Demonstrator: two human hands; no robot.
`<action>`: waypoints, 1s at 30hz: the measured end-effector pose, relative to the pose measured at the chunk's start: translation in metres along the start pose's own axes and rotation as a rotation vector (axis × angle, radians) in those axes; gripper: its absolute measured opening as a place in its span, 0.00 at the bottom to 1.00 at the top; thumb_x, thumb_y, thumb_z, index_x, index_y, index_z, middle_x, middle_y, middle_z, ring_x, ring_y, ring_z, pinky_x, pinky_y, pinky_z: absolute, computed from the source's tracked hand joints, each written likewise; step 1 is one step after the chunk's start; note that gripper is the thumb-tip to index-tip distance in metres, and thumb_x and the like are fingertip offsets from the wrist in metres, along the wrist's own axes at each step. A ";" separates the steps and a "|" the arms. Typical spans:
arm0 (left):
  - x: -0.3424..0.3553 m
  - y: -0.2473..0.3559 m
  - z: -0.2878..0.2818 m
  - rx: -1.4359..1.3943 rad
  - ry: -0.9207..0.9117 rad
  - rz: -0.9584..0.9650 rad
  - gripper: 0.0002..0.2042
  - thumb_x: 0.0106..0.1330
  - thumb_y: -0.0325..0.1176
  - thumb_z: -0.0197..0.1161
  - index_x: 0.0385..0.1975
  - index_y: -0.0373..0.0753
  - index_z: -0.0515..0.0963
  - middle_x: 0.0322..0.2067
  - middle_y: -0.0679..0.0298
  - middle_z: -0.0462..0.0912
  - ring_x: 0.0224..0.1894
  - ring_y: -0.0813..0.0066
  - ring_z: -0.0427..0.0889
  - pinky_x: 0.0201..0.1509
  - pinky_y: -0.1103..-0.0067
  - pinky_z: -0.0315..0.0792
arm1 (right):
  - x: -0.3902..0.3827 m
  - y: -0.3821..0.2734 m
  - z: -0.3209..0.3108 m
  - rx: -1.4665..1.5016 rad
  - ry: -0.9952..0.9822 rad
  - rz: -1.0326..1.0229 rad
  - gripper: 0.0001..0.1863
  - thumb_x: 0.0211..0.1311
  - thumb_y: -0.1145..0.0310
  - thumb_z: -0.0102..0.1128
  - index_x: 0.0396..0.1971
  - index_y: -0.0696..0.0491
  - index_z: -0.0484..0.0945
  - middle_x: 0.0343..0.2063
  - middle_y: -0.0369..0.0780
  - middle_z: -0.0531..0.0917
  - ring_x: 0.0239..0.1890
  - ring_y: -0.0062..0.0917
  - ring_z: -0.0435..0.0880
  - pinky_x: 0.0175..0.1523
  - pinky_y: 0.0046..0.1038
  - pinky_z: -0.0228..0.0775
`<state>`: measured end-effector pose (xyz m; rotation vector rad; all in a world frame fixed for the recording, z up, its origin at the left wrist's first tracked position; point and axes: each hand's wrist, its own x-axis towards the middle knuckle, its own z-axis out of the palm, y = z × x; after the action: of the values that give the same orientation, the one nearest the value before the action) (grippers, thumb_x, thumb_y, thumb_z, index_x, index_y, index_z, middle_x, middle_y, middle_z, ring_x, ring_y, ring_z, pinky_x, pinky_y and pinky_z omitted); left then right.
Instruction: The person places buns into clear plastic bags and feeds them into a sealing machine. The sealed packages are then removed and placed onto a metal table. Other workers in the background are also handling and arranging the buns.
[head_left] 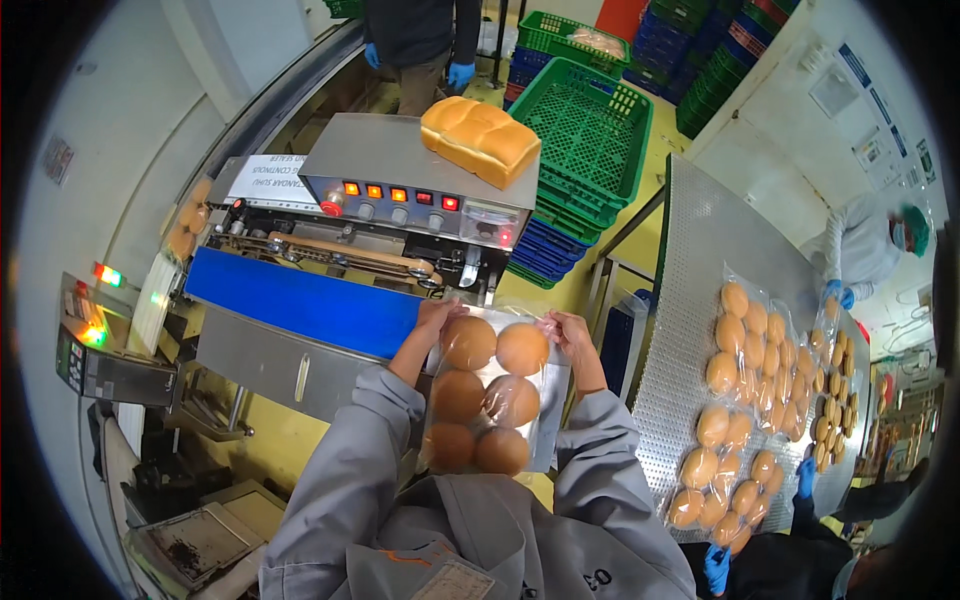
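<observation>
A clear plastic bag of round brown buns point(458, 396) hangs in front of my chest, its buns in two columns. My left hand point(437, 318) pinches the bag's upper left corner, close to the right end of the blue conveyor belt point(300, 301). With closed fingers, my right hand point(570, 335) grips the upper right corner. Plastic film stretches between both hands, just below the band sealing machine point(330, 160). A pale metal surface shows behind the bag. The fingertips are partly covered by the film.
A loaf of bread point(480, 140) sits on the sealer. Green crates point(585, 130) are stacked behind it. On the right, a metal table point(690, 260) bears several bagged buns point(735, 335), with gloved co-workers around it. Another person point(420, 50) stands beyond the sealer. A small machine point(110, 350) is at left.
</observation>
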<state>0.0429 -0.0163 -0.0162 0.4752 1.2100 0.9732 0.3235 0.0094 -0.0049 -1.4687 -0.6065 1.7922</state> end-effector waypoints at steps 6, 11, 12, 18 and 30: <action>0.010 0.013 -0.001 0.028 -0.030 -0.037 0.10 0.56 0.33 0.58 0.32 0.34 0.74 0.30 0.59 0.79 0.32 0.75 0.78 0.33 0.82 0.73 | 0.024 0.013 0.003 0.112 0.047 -0.117 0.08 0.58 0.72 0.46 0.27 0.61 0.70 0.24 0.43 0.77 0.23 0.25 0.78 0.28 0.24 0.73; 0.011 -0.002 0.019 -0.156 0.011 0.119 0.10 0.59 0.33 0.54 0.32 0.31 0.72 0.31 0.56 0.78 0.35 0.70 0.78 0.37 0.81 0.73 | 0.013 0.018 0.005 0.310 0.246 -0.276 0.07 0.58 0.73 0.45 0.26 0.61 0.70 0.23 0.43 0.78 0.20 0.24 0.76 0.29 0.22 0.71; 0.002 0.000 0.036 -0.095 0.122 0.140 0.10 0.59 0.32 0.54 0.31 0.30 0.72 0.30 0.56 0.78 0.34 0.70 0.78 0.38 0.81 0.73 | 0.012 0.020 -0.003 0.316 0.279 -0.286 0.07 0.58 0.73 0.45 0.26 0.61 0.70 0.23 0.43 0.78 0.20 0.23 0.76 0.28 0.22 0.71; 0.013 -0.046 0.024 -0.072 0.443 0.357 0.06 0.56 0.27 0.56 0.26 0.29 0.74 0.24 0.59 0.78 0.24 0.73 0.77 0.30 0.82 0.71 | -0.003 0.012 0.002 0.295 0.343 -0.260 0.07 0.57 0.73 0.47 0.25 0.61 0.71 0.20 0.42 0.78 0.19 0.20 0.75 0.25 0.19 0.68; -0.012 0.048 -0.002 0.127 0.254 0.010 0.05 0.52 0.25 0.54 0.27 0.33 0.74 0.24 0.63 0.78 0.27 0.76 0.76 0.30 0.80 0.71 | -0.010 0.015 0.022 0.283 0.237 -0.212 0.08 0.58 0.71 0.48 0.26 0.61 0.72 0.24 0.44 0.79 0.23 0.22 0.78 0.25 0.17 0.67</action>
<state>0.0233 -0.0011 0.0261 0.4679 1.5057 0.9903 0.2994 -0.0060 -0.0048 -1.3426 -0.3564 1.4486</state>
